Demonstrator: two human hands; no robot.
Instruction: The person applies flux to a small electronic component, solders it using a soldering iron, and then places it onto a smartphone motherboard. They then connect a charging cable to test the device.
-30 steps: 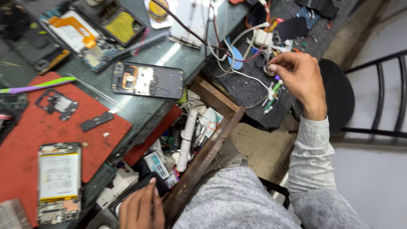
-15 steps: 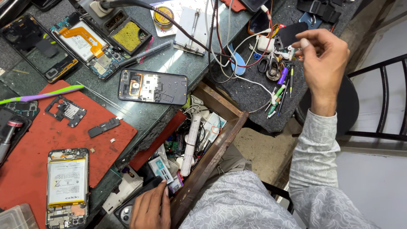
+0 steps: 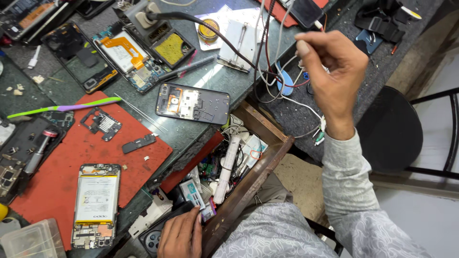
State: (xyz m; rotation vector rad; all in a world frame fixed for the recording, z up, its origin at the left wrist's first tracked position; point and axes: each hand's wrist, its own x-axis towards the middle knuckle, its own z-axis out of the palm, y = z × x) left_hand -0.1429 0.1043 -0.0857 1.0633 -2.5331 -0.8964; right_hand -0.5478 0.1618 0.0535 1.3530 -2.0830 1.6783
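Over the worktop's right edge, your right hand (image 3: pixel 334 71) pinched a thin white wire (image 3: pixel 306 106) in curled fingers; your left hand (image 3: pixel 181 234) rested flat on a dark phone (image 3: pixel 152 236) in the open drawer (image 3: pixel 248 184).

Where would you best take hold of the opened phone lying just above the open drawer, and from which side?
Grip the opened phone across its two long edges, coming down from above. It lies flat on the bench with its insides facing up, so fingers should probably stay on the frame rim, not on the exposed boards. Near its middle the long edges look free; the drawer crowds its right end.
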